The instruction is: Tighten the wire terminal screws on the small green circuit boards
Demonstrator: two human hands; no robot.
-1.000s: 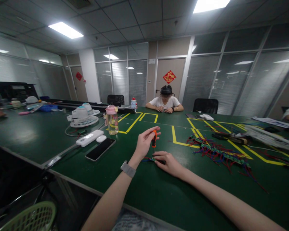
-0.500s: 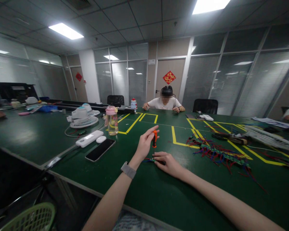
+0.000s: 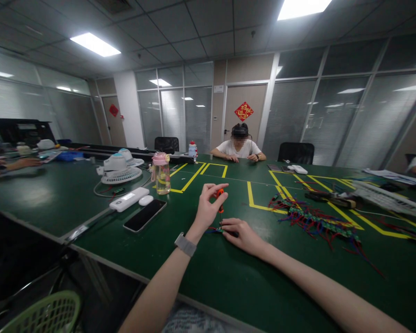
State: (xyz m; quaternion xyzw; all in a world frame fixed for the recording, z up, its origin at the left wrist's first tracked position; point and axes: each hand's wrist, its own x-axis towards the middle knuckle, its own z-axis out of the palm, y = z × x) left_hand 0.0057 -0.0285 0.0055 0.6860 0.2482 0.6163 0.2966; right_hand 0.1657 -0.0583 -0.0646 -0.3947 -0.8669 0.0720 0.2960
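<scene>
Just below the frame's centre, the left hand (image 3: 208, 206) holds an orange screwdriver (image 3: 221, 209) upright, its tip at a small circuit board (image 3: 219, 230) that the right hand (image 3: 241, 235) touches; wired boards (image 3: 314, 217) lie at right, a phone (image 3: 145, 215) and a pink-lidded bottle (image 3: 162, 175) left of centre

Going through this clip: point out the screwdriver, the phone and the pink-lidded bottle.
Screwdriver (image 3: 221, 209): head view, on the lower end of its orange handle.
Phone (image 3: 145, 216): head view, on its dark screen.
Bottle (image 3: 163, 178): head view, on its see-through body.
</scene>
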